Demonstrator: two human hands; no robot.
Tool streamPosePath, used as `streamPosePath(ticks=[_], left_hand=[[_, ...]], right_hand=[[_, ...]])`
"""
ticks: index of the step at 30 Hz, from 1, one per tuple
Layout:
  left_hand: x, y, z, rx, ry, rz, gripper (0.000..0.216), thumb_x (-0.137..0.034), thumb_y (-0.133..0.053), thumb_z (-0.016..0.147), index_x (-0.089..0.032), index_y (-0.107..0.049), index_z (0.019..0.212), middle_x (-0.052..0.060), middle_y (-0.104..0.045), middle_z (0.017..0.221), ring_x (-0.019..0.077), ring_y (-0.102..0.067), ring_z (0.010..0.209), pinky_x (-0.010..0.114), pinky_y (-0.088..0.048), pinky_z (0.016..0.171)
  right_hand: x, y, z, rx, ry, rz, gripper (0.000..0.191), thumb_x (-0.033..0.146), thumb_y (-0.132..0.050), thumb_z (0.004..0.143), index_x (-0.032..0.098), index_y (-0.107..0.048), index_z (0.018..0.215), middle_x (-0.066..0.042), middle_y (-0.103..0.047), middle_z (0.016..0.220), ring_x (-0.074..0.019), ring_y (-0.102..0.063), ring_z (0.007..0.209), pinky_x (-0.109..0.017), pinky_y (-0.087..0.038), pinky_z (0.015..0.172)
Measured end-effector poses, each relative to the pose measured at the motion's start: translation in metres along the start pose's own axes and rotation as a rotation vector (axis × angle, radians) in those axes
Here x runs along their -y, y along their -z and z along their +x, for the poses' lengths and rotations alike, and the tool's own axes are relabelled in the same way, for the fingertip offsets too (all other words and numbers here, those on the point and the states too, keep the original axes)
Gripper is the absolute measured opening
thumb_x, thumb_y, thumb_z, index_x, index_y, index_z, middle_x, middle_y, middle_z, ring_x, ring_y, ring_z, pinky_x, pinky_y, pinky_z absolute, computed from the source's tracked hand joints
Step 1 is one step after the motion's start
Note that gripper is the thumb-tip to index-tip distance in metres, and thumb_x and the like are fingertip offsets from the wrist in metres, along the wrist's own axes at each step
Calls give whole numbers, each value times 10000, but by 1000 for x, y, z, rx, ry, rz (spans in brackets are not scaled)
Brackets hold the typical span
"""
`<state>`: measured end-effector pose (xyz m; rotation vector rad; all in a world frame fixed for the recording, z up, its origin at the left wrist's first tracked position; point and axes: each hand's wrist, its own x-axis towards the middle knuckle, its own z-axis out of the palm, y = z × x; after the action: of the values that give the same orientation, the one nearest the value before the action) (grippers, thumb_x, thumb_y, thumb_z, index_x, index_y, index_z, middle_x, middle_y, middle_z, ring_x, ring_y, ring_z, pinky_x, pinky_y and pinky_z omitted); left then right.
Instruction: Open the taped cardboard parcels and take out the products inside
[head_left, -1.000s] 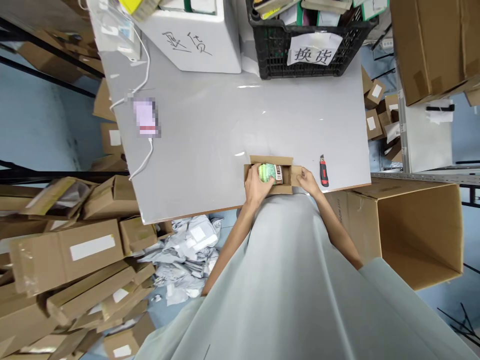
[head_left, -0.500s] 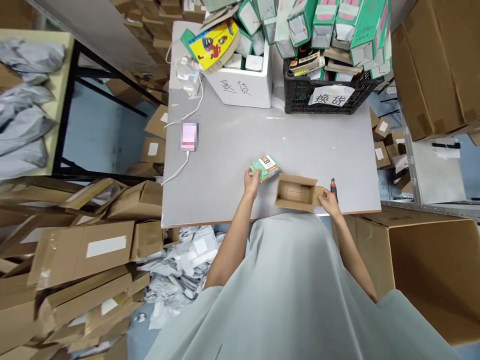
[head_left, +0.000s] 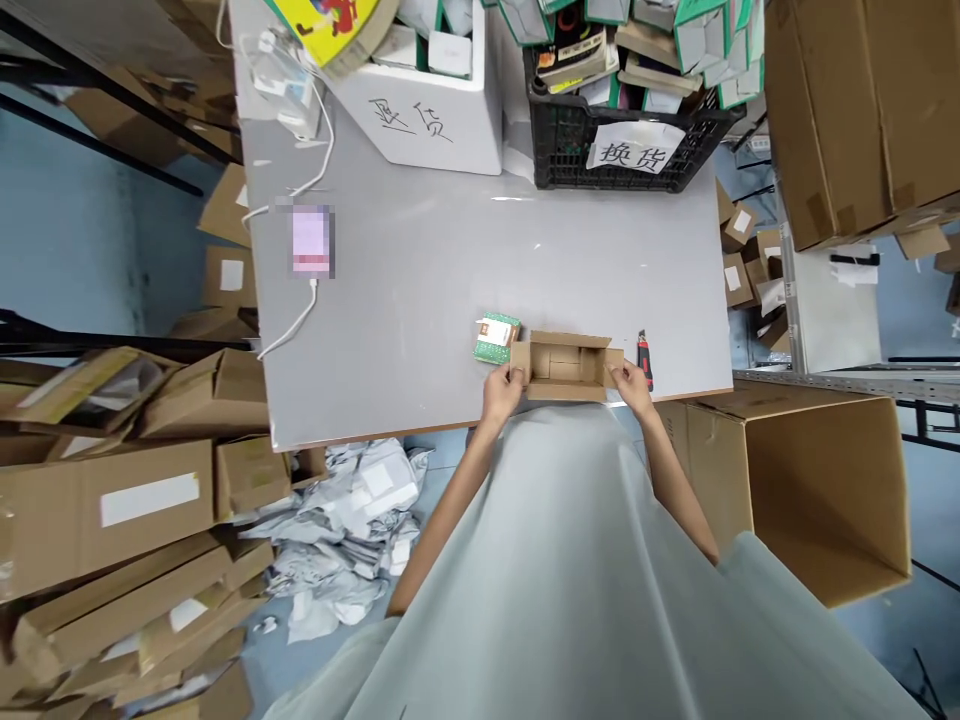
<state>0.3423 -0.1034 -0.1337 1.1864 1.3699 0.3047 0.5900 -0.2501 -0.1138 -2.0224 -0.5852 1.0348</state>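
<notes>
A small open cardboard box (head_left: 568, 366) lies near the table's front edge, its inside bare and facing up. My left hand (head_left: 502, 392) pinches the flap at its left end. On the opposite end, my right hand (head_left: 631, 385) is closed on the other flap. Just behind my left hand, a green and white patterned packet (head_left: 496, 338) rests on the table, close to the box's left flap. A red and black box cutter (head_left: 644, 362) lies right beside my right hand, not touched by the fingers as far as I can see.
At the back stand a white foam box (head_left: 442, 120) and a black plastic crate (head_left: 551, 140), both full of green boxes and books. A cabled phone-like object (head_left: 311, 240) lies at left. Large open carton (head_left: 825, 500) stands right; cartons (head_left: 105, 510) pile up left.
My left hand has let go of the green packet, which now lies on the table, and has taken the box's left flap. The view has shifted, and my right hand still holds the right flap.
</notes>
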Motion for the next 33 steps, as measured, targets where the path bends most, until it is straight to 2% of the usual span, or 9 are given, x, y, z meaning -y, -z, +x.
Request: streamPosePath(ticks=[3, 6, 8, 10, 15, 19, 22, 28, 33], left_hand=[[-10, 18, -8, 40, 18, -86, 376, -556, -684, 889, -195, -733, 982, 89, -809, 990, 303, -790, 1036, 462, -720, 879], [-22, 49, -27, 35, 10, -183, 448, -624, -751, 853, -193, -757, 973, 80, -790, 1016, 287, -772, 1016, 453, -732, 868], [-29, 72, -41, -31, -5, -277, 478, -665, -804, 830, -199, -751, 920, 68, -762, 997, 266, -747, 1002, 428, -737, 855], [-34, 96, -52, -151, -22, -366, 499, -679, -856, 800, -202, -722, 861, 47, -722, 945, 233, -715, 965, 394, -737, 836], [-27, 150, -67, -440, -42, -520, 509, -641, -915, 756, -213, -661, 864, 14, -691, 924, 174, -685, 903, 320, -719, 807], [1, 189, -74, -636, -32, -647, 481, -590, -906, 756, -228, -627, 908, 9, -692, 988, 155, -703, 919, 285, -704, 821], [29, 218, -74, -756, -1, -724, 437, -530, -887, 764, -230, -604, 906, 12, -690, 1004, 158, -713, 937, 275, -698, 808], [78, 273, -63, -841, 59, -799, 330, -421, -844, 843, -228, -593, 935, 43, -694, 1045, 185, -737, 983, 346, -722, 871], [107, 310, -41, -822, 86, -730, 315, -457, -791, 914, -242, -565, 958, 51, -679, 1041, 189, -734, 1013, 370, -715, 920]], right_hand=[[13, 10, -10, -12, 31, 41, 521, 750, -621, 834, 243, -684, 933, -84, -785, 952, -303, -742, 993, -413, -616, 900], [39, 14, -19, -29, 90, 71, 509, 737, -653, 910, 236, -732, 951, -76, -786, 961, -297, -735, 962, -413, -617, 883], [63, 7, -21, -5, 142, 87, 516, 745, -663, 957, 237, -754, 984, -60, -787, 977, -279, -729, 949, -403, -619, 885], [88, -9, -17, 67, 200, 131, 525, 754, -685, 978, 236, -758, 1012, -50, -789, 1001, -258, -726, 953, -381, -616, 900], [143, -81, 7, 336, 309, 224, 547, 771, -735, 971, 224, -730, 969, -45, -780, 978, -232, -735, 989, -348, -610, 949], [170, -154, 24, 533, 365, 241, 582, 782, -770, 934, 220, -769, 1086, -73, -821, 1083, -261, -762, 1105, -377, -625, 1009], [182, -211, 29, 625, 409, 204, 589, 770, -756, 945, 219, -788, 1152, -88, -839, 1164, -272, -770, 1158, -395, -630, 1044], [185, -309, 36, 738, 367, 115, 556, 716, -728, 961, 235, -807, 1228, -83, -835, 1238, -282, -776, 1200, -455, -620, 1114], [178, -370, 42, 705, 313, -22, 487, 635, -775, 921, 230, -836, 1183, -102, -843, 1258, -305, -765, 1248, -498, -603, 1161]])
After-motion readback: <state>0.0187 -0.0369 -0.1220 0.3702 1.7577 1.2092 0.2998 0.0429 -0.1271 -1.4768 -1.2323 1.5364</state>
